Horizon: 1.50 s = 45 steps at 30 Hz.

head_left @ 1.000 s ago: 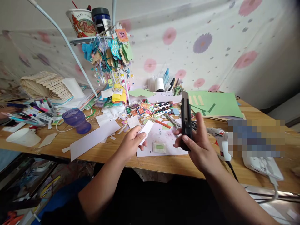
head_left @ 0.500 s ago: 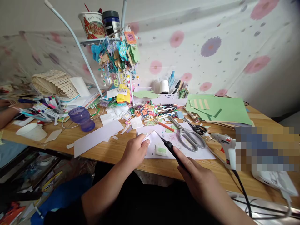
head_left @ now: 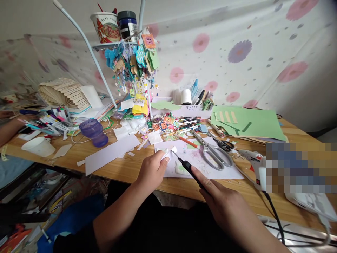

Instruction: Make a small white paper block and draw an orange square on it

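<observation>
a small, flat white piece of paper or card (head_left: 170, 153) is held just above the table's front edge, pinched firmly between the thumb and fingers of the person's left hand (head_left: 152, 169). the right hand (head_left: 223, 197) is wrapped closed around a black-handled craft knife (head_left: 187, 166), index finger laid along it; the blade's tip is at the white piece, though whether it touches is hard to tell. beneath lies a stained white paper sheet (head_left: 210, 173) bearing a small white block with a green centre (head_left: 179, 168), partly hidden by the knife, and large silver metal scissors (head_left: 204, 144). to the right, a white glue gun (head_left: 259, 168) rests on the brown wooden table (head_left: 131, 163); to the left stands a translucent purple plastic cup (head_left: 93, 133).
</observation>
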Motion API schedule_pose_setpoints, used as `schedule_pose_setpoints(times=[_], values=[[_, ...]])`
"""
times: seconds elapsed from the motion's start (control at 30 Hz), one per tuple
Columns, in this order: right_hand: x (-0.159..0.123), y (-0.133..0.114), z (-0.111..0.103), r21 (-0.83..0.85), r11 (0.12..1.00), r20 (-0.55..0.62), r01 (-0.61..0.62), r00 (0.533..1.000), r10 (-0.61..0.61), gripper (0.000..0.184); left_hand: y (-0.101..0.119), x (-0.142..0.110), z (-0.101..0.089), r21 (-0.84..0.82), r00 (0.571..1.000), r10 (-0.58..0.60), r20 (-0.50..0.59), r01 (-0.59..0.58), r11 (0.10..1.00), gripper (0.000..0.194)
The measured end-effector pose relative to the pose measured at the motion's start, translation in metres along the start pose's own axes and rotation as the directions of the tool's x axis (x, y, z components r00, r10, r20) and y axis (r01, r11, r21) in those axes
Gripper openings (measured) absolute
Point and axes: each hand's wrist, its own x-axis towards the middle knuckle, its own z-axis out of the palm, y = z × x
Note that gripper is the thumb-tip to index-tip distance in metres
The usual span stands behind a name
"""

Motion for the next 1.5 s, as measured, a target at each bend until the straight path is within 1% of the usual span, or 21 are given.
schedule_pose_setpoints(times=[0.17,0.3,0.37,0.43,0.47,0.53,0.57,0.63,0.7,0.77,0.93,1.0,1.1,1.17,1.23,1.27,1.3,1.33,1.4,1.43,1.5], values=[[-0.005,0.000,-0.003,0.030,0.999,0.001,-0.019,1.000,0.019,0.064,0.004,-0.001,-0.010,-0.057,0.997,0.012,-0.075,-0.017,0.998,0.031],[-0.010,0.003,-0.003,0.165,0.984,0.027,-0.067,0.998,0.064,0.060,0.008,-0.002,-0.031,-0.303,0.986,-0.067,-0.156,0.017,0.953,0.033],[-0.006,0.003,-0.005,0.315,0.943,-0.001,-0.112,0.993,0.119,0.057,0.009,-0.003,-0.037,-0.410,0.993,-0.079,-0.083,0.038,0.911,0.034],[0.004,0.000,-0.007,0.527,0.832,-0.014,-0.176,0.976,0.215,0.053,0.011,-0.006,-0.035,-0.466,0.997,-0.054,0.058,0.075,0.882,0.033],[0.011,-0.002,-0.008,0.643,0.738,0.000,-0.206,0.963,0.269,0.050,0.012,-0.008,-0.031,-0.476,0.991,-0.036,0.130,0.094,0.874,0.032],[0.027,-0.008,-0.008,0.833,0.489,0.083,-0.259,0.932,0.352,0.048,0.014,-0.011,-0.023,-0.476,0.971,-0.007,0.239,0.123,0.871,0.030],[0.035,-0.011,-0.008,0.893,0.366,0.117,-0.261,0.921,0.372,0.047,0.015,-0.012,-0.018,-0.472,0.960,0.009,0.281,0.130,0.872,0.030],[0.049,-0.015,-0.007,0.945,0.202,0.167,-0.256,0.912,0.376,0.043,0.015,-0.014,-0.013,-0.460,0.938,0.041,0.345,0.130,0.878,0.030],[0.059,-0.018,-0.006,0.954,0.129,0.208,-0.269,0.909,0.362,0.039,0.014,-0.015,-0.011,-0.450,0.922,0.067,0.380,0.121,0.885,0.031],[0.063,-0.020,-0.006,0.949,0.096,0.251,-0.300,0.904,0.345,0.035,0.012,-0.014,-0.011,-0.449,0.910,0.091,0.404,0.111,0.887,0.032],[0.062,-0.024,-0.002,0.923,-0.053,0.381,-0.382,0.880,0.284,0.038,0.004,-0.011,-0.011,-0.511,0.879,0.159,0.449,0.106,0.853,0.036],[0.061,-0.028,0.003,0.930,-0.066,0.363,-0.361,0.880,0.307,0.037,0.001,-0.011,-0.011,-0.520,0.871,0.154,0.466,0.129,0.844,0.037],[0.061,-0.032,0.012,0.965,0.008,0.240,-0.263,0.893,0.380,0.031,-0.005,-0.013,-0.008,-0.507,0.873,0.101,0.477,0.180,0.843,0.038],[0.062,-0.031,0.015,0.984,0.001,0.161,-0.178,0.894,0.418,0.029,-0.011,-0.014,-0.007,-0.552,0.882,0.041,0.470,0.258,0.793,0.038],[0.065,-0.025,0.013,0.995,-0.055,0.102,-0.086,0.875,0.474,0.028,-0.022,-0.012,-0.011,-0.623,0.919,-0.056,0.390,0.308,0.718,0.038],[0.067,-0.020,0.012,0.996,-0.072,0.081,-0.052,0.859,0.505,0.027,-0.030,-0.009,-0.015,-0.640,0.946,-0.121,0.301,0.295,0.710,0.038],[0.068,-0.013,0.009,0.997,-0.070,0.068,-0.036,0.845,0.530,0.026,-0.040,-0.006,-0.023,-0.618,0.965,-0.173,0.199,0.261,0.742,0.037],[0.068,-0.007,0.008,0.998,-0.041,0.062,-0.047,0.835,0.546,0.025,-0.052,-0.001,-0.033,-0.545,0.975,-0.206,0.084,0.218,0.810,0.035],[0.067,0.006,0.007,0.994,0.055,0.050,-0.099,0.822,0.567,0.025,-0.080,0.011,-0.059,-0.204,0.955,-0.265,-0.131,0.236,0.950,0.032],[0.066,0.011,0.008,0.986,0.102,0.048,-0.129,0.817,0.575,0.026,-0.095,0.017,-0.073,0.010,0.946,-0.261,-0.193,0.268,0.963,0.030],[0.063,0.018,0.012,0.969,0.168,0.047,-0.181,0.803,0.594,0.028,-0.120,0.027,-0.099,0.330,0.939,-0.295,-0.179,0.340,0.881,0.027]])
